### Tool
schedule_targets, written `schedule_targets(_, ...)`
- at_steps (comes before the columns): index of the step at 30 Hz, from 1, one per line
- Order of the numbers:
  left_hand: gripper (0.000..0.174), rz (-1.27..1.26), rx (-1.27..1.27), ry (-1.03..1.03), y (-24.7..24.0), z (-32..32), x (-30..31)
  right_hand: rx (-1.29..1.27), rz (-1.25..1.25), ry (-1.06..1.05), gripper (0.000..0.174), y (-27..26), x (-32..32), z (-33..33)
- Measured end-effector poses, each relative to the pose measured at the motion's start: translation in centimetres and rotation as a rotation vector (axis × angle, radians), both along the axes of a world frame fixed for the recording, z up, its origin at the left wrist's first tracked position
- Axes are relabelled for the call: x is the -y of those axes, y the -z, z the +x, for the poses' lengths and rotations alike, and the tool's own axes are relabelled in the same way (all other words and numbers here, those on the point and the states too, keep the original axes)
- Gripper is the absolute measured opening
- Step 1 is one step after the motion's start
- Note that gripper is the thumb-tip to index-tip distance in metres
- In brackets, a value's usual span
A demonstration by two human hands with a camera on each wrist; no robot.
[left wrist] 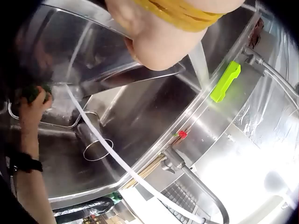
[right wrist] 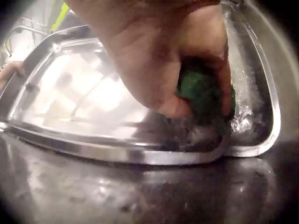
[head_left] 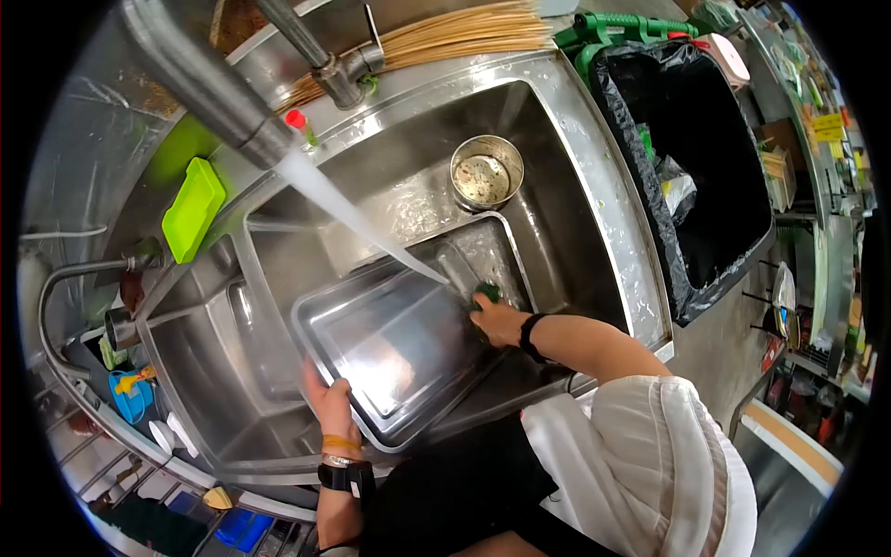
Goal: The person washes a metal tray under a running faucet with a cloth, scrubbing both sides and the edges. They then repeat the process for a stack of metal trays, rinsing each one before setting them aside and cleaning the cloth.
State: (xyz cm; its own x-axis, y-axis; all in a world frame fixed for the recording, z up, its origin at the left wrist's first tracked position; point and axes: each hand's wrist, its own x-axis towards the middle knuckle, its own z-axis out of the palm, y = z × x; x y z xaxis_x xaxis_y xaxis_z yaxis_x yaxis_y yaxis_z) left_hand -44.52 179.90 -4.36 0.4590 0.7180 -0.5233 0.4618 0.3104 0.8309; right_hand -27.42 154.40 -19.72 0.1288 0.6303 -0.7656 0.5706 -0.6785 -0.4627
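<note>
A shiny rectangular steel tray [head_left: 371, 325] lies tilted in the large sink basin, overlapping a second steel tray [head_left: 517, 251] beneath it. My left hand [head_left: 331, 401] grips the upper tray's near-left rim; in the left wrist view that grip is mostly hidden behind the wrist. At the tray's opposite end, my right hand [head_left: 501, 323] holds a green scouring pad [right wrist: 201, 91] bunched between thumb and fingers, close against the metal. A stream of water [head_left: 362, 227] runs from the faucet [head_left: 264, 139] and lands beside the pad.
A round metal pot [head_left: 487, 174] stands in the basin's far corner. Left of it is a smaller basin [head_left: 213, 353]. A lime-green plastic tray [head_left: 193, 212] rests on the ledge, bamboo skewers [head_left: 455, 39] lie behind, and a black-lined bin [head_left: 640, 176] stands at the right.
</note>
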Motion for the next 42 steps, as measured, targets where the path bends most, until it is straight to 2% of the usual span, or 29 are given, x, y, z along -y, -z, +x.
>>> schedule_targets(1,0.076,0.016,0.012,-0.008,0.2,-0.2,-0.1,-0.103,-0.106,-0.052,0.045,-1.2,0.2,0.0)
schedule_targets(4,0.078,-0.012,0.009,0.01,-0.2,-0.1,0.0,-0.077,-0.056,-0.012,0.048,6.1,2.1,-5.0)
schedule_targets(5,0.078,-0.016,0.014,0.006,-0.2,-0.1,0.0,-0.165,-0.119,-0.104,0.05,4.2,1.0,-4.1)
schedule_targets(6,0.078,-0.011,0.033,0.013,-0.2,-0.2,0.0,-0.252,-0.184,-0.197,0.052,-0.3,-1.1,-2.5)
schedule_targets(8,0.077,-0.015,0.083,0.025,-0.4,-0.1,0.1,-0.533,-0.159,-0.233,0.056,-2.3,-3.4,-2.6)
schedule_targets(12,0.072,-0.039,0.193,0.032,0.6,-0.3,0.1,-0.623,0.094,-0.101,0.055,-14.3,-9.5,-6.3)
schedule_targets(13,0.071,-0.042,0.177,0.034,0.1,-0.1,0.3,-0.71,0.169,-0.166,0.053,-15.2,-11.3,-7.0)
schedule_targets(16,0.069,0.064,0.1,0.099,2.7,-1.0,-1.4,-0.725,0.375,0.031,0.049,-15.6,-13.0,-9.3)
schedule_targets(17,0.069,-0.003,0.095,0.061,1.7,-0.7,-1.0,-0.775,0.456,0.068,0.049,-15.4,-12.2,-9.2)
schedule_targets(19,0.07,-0.037,0.09,0.166,1.3,-0.8,-1.6,-0.702,0.414,0.043,0.049,-13.1,-10.4,-8.1)
schedule_targets(20,0.072,0.064,0.148,0.187,0.1,-0.3,-1.1,-0.562,0.327,0.015,0.048,-13.5,-8.9,-7.1)
schedule_targets(21,0.07,0.093,0.144,0.228,-3.6,0.5,0.1,-0.425,0.241,-0.002,0.046,-13.9,-7.1,-6.2)
schedule_targets(23,0.071,0.231,0.19,0.293,-4.3,-0.8,-1.7,-0.256,0.287,0.124,0.046,-14.0,-2.8,-4.6)
schedule_targets(25,0.071,0.191,0.273,0.247,-9.9,-1.4,-1.5,0.041,0.604,0.201,0.046,-12.9,1.9,-3.5)
schedule_targets(27,0.072,0.231,0.255,0.235,-10.8,-2.9,-4.1,0.034,0.7,0.366,0.048,-14.0,5.8,-2.1)
schedule_targets(29,0.057,0.233,0.323,0.089,-12.5,-2.3,-3.2,0.152,0.575,0.599,0.048,-17.2,8.9,-2.6)
schedule_targets(30,0.052,0.221,0.304,0.006,-10.6,-2.6,-4.3,0.138,0.632,0.707,0.047,-17.0,10.1,-2.9)
schedule_targets(31,0.051,0.104,0.288,-0.01,-8.9,-3.0,-4.8,0.124,0.689,0.812,0.047,-16.6,11.3,-3.5)
schedule_targets(33,0.057,-0.052,0.273,-0.266,-3.1,-3.7,-5.0,0.117,0.76,0.964,0.045,-16.3,12.8,-4.3)
schedule_targets(35,0.051,-0.22,0.464,-0.092,-2.7,-3.1,-2.0,0.286,0.798,0.985,0.044,-14.8,13.9,-5.5)
schedule_targets(37,0.045,-0.697,0.358,-0.196,-0.6,-1.8,-0.2,0.338,0.848,1.09,0.043,-14.4,13.8,-6.2)
schedule_targets(39,0.033,-0.748,0.37,-0.169,-0.4,0.3,2.4,0.345,0.868,1.116,0.042,-14.4,13.6,-6.4)
schedule_targets(40,0.04,-0.807,0.347,-0.065,2.4,0.8,2.1,0.404,0.879,1.081,0.042,-14.6,13.4,-6.5)
schedule_targets(42,0.04,-0.85,0.382,-0.057,2.7,2.6,4.0,0.483,0.875,1.038,0.042,-14.7,13.1,-6.7)
